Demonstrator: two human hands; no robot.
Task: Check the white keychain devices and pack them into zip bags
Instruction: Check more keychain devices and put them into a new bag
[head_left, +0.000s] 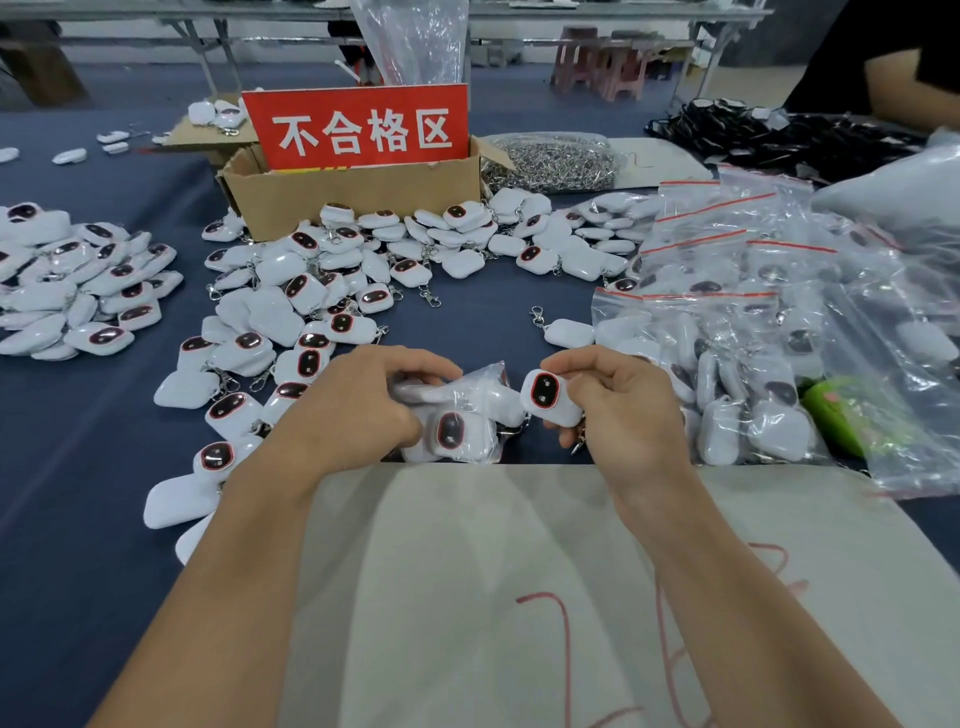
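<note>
Clutching a zip bag of devices in the grip of my left hand, I pinch one white keychain device with my right hand just beside it, above the desk.

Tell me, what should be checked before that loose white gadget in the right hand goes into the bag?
1. The left hand grips the zip bag: ok.
2. The right hand pinches the loose device: ok.
3. The loose device's dark face is turned towards the camera for checking: ok.
4. Its metal clasp hangs free below the fingers: ok.
5. The bag mouth is open towards the loose device: cannot tell, the plastic is crumpled.
6. There is room left in the zip bag, which already holds a packed device: cannot tell.
</note>
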